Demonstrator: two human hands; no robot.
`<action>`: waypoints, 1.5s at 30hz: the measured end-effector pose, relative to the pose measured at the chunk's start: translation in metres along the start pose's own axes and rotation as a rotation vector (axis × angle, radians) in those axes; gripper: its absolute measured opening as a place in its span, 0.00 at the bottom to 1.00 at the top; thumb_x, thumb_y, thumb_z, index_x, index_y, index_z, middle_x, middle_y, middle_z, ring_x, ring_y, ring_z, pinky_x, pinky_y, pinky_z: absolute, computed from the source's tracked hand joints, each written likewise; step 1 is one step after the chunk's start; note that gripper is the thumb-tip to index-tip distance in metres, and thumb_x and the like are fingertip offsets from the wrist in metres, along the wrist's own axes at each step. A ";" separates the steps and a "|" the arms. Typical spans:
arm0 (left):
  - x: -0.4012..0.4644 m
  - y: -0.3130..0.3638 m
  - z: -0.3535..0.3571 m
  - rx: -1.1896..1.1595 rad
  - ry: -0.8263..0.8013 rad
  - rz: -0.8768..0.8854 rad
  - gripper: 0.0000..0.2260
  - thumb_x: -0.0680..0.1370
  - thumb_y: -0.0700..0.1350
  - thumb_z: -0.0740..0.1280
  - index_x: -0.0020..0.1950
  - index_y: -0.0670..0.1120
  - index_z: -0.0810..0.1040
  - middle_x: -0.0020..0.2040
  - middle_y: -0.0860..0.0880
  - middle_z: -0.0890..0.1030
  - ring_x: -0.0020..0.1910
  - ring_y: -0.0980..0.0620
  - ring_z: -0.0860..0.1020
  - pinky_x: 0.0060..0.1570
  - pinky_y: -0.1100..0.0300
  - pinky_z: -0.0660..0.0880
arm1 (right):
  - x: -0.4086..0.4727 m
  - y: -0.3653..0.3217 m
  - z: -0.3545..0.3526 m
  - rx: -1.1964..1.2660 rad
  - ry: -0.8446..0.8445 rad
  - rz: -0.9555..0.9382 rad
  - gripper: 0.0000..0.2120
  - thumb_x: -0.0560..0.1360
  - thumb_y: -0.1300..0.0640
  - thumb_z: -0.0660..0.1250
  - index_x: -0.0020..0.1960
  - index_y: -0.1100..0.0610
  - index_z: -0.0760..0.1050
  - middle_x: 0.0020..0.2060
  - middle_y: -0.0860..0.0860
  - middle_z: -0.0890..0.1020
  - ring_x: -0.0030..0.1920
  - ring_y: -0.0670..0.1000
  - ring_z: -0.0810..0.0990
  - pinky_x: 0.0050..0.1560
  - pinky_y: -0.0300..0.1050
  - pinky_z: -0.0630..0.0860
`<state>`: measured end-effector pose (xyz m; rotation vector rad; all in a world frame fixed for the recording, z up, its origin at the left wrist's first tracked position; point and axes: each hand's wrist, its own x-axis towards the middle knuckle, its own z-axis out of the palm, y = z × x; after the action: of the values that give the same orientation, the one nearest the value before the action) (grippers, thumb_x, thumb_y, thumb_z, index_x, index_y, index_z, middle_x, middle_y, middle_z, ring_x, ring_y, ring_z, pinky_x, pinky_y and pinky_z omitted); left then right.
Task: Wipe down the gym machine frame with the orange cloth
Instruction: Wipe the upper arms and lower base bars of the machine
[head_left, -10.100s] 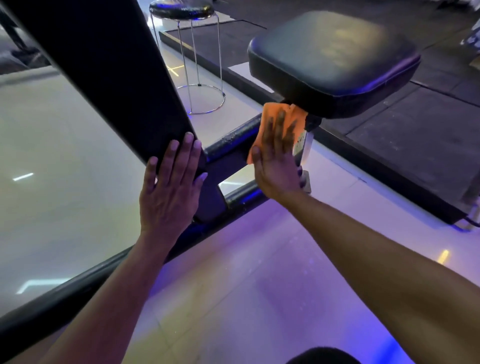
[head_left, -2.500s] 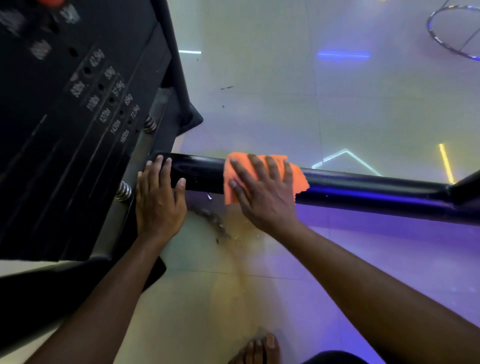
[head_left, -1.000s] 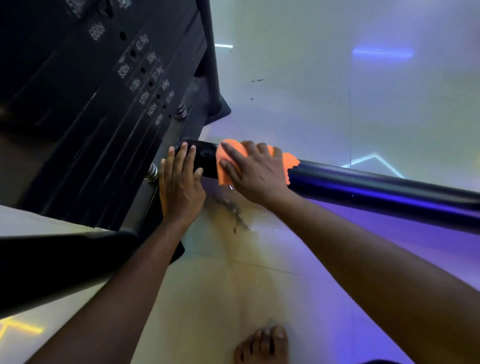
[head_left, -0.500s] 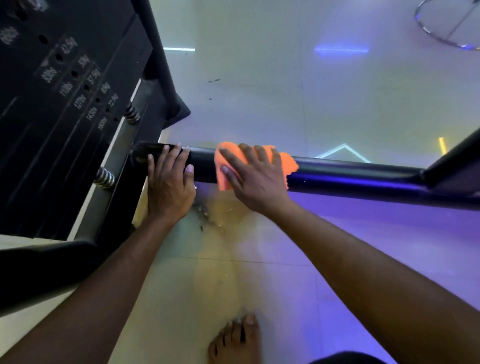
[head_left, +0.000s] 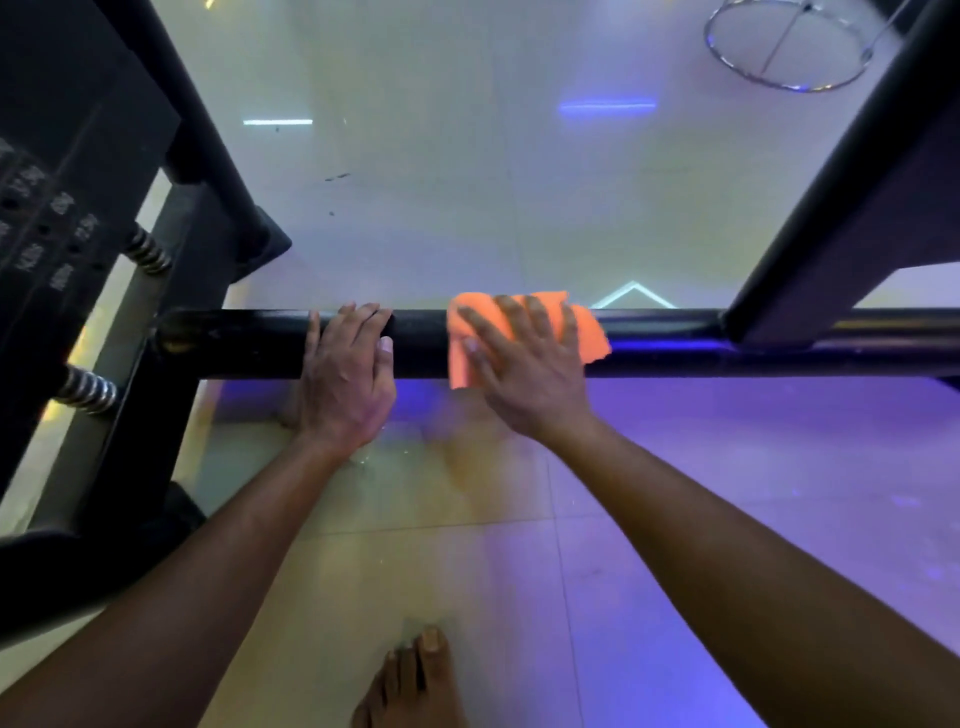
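We have the orange cloth (head_left: 586, 338) draped over the black horizontal frame bar (head_left: 249, 343), about mid-span. Our right hand (head_left: 524, 374) lies flat on it, fingers straight and slightly spread, pressing cloth to bar. Our left hand (head_left: 348, 379) rests on the bar just beside the cloth, fingers together and bent over the top. Weight stack (head_left: 47, 234) at left, angled strut (head_left: 841, 218) joins at right. Bare foot (head_left: 415, 680) on the tiled floor (head_left: 467, 182) below.
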<state>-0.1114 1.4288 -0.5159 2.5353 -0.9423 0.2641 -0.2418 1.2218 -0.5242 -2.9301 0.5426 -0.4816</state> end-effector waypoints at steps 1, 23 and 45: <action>0.000 0.001 0.000 -0.001 -0.008 0.001 0.21 0.86 0.48 0.58 0.77 0.44 0.77 0.76 0.45 0.78 0.79 0.42 0.72 0.85 0.38 0.52 | -0.007 0.023 -0.005 -0.019 0.038 0.061 0.23 0.88 0.37 0.54 0.82 0.36 0.71 0.79 0.51 0.75 0.80 0.61 0.71 0.83 0.71 0.53; 0.025 0.118 0.046 -0.060 -0.099 0.256 0.20 0.87 0.50 0.57 0.75 0.45 0.77 0.72 0.46 0.80 0.75 0.43 0.76 0.85 0.37 0.54 | -0.047 0.106 -0.026 -0.014 0.152 0.035 0.23 0.90 0.45 0.58 0.84 0.44 0.70 0.82 0.54 0.72 0.85 0.63 0.64 0.86 0.68 0.52; 0.019 0.109 0.046 -0.071 -0.063 0.304 0.22 0.87 0.51 0.59 0.79 0.45 0.75 0.76 0.46 0.78 0.76 0.43 0.75 0.83 0.38 0.58 | -0.046 0.108 -0.029 -0.033 0.161 0.007 0.24 0.90 0.46 0.59 0.85 0.46 0.69 0.84 0.54 0.69 0.87 0.62 0.61 0.88 0.64 0.49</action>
<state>-0.1669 1.3228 -0.5166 2.3425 -1.3385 0.2352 -0.3272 1.1368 -0.5293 -2.9359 0.5841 -0.7198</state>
